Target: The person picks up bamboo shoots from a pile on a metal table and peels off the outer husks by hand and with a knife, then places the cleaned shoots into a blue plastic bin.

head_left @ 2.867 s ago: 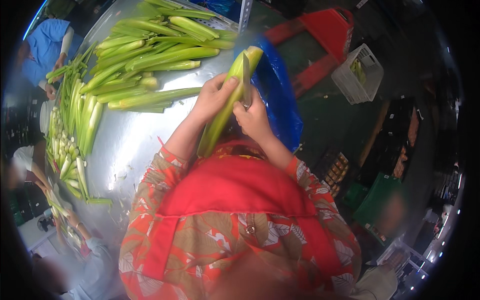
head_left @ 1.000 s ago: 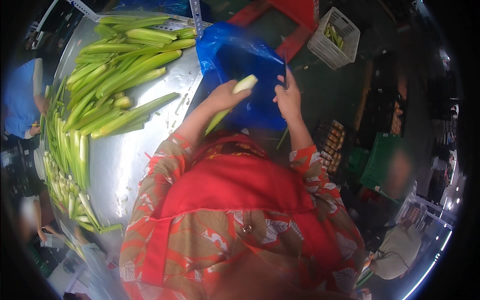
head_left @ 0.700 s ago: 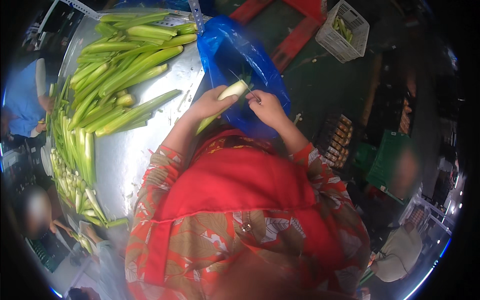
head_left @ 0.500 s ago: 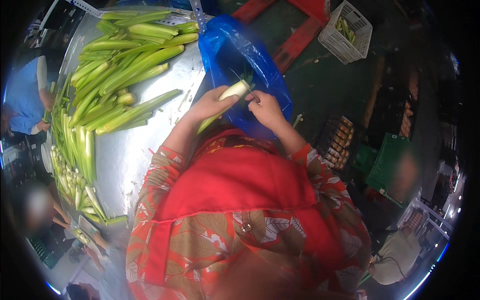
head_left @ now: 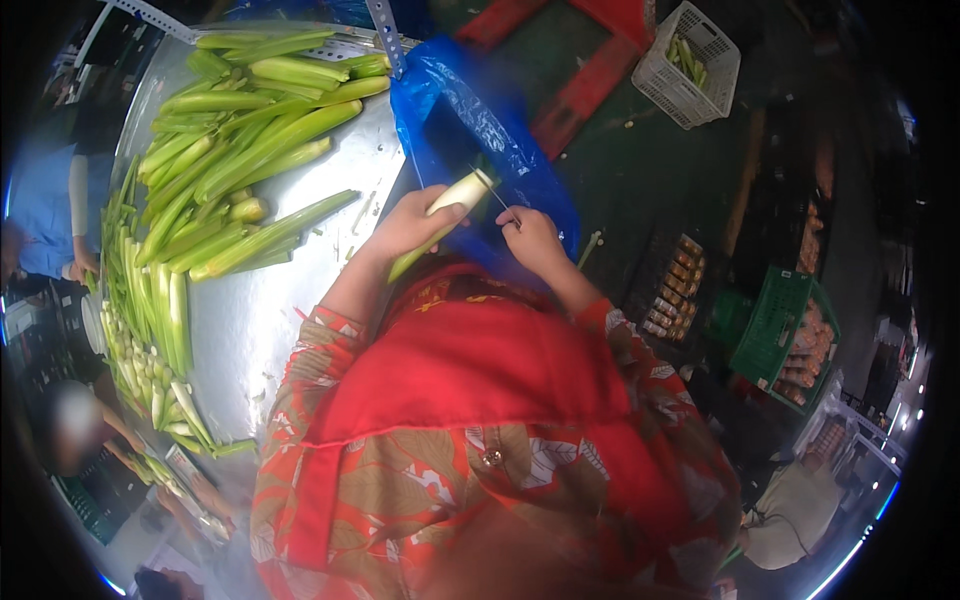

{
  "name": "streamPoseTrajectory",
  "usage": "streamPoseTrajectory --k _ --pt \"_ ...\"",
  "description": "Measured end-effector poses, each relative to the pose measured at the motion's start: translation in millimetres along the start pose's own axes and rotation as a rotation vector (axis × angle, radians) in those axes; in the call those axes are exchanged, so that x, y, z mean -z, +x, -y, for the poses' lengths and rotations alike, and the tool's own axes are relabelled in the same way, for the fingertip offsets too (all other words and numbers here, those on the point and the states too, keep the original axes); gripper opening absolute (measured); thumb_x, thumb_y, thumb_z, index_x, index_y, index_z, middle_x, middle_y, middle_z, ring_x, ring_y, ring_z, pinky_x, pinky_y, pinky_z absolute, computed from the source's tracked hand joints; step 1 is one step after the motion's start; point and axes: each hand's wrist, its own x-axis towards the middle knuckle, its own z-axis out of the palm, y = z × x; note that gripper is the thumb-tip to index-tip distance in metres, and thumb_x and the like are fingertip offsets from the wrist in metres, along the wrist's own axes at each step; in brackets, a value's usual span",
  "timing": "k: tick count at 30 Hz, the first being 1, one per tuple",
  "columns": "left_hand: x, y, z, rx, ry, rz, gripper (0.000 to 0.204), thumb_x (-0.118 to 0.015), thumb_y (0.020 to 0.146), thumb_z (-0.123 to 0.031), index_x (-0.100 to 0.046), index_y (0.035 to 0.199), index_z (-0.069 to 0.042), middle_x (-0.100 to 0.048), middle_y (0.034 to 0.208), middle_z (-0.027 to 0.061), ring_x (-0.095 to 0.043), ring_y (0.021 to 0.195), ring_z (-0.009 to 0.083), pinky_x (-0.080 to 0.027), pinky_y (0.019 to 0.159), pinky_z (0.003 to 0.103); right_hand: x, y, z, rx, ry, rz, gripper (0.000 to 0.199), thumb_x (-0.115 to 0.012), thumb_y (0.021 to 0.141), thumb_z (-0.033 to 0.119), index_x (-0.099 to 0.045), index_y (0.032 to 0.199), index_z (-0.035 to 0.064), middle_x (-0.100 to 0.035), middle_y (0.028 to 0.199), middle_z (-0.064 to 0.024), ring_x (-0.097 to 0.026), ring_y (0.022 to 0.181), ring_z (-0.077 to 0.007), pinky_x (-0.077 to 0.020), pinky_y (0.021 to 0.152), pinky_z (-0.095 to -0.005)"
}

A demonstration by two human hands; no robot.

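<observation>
Here, green stalks (head_left: 235, 165) lie heaped along the metal table's (head_left: 265, 320) left edge and far corner. The left hand (head_left: 412, 224) grips a pale peeled stalk (head_left: 440, 218) beyond the table's right edge, over a blue bag (head_left: 470, 130). The right hand (head_left: 530, 238) pinches a thin blade (head_left: 488, 188) at the stalk's tip.

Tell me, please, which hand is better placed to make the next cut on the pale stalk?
Probably the right hand: it holds the thin blade against the pale stalk, which the left hand grips.

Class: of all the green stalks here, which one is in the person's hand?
The pale-tipped stalk over the blue bag, gripped by the left hand; the others lie on the table.
</observation>
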Motion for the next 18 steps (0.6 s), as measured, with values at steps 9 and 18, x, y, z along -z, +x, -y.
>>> streamPoseTrajectory --k 9,18 --pt "4.7 -4.9 8.5 -0.038 0.036 0.024 0.043 -0.058 0.088 -0.036 -0.055 0.116 -0.004 -0.066 0.096 0.0054 -0.059 0.076 0.0109 -0.049 0.055 0.024 7.5 -1.9 17.8 0.137 -0.026 -0.005 0.024 -0.053 0.081 0.016 -0.067 0.094 0.0017 -0.066 0.087 -0.0215 -0.063 0.084 -0.0384 -0.0499 0.078 -0.0438" --pt "16.2 -49.8 -32.6 -0.379 -0.323 0.066 0.076 -0.061 0.078 -0.057 -0.047 0.126 0.000 -0.064 0.099 0.0120 -0.052 0.059 0.0093 -0.044 0.057 0.020 -0.3 5.4 -22.9 -0.065 -0.091 0.027 0.026 -0.055 0.081 0.014 -0.065 0.100 -0.0001 -0.066 0.073 -0.0158 -0.067 0.068 -0.0258 -0.0509 0.066 -0.0340"
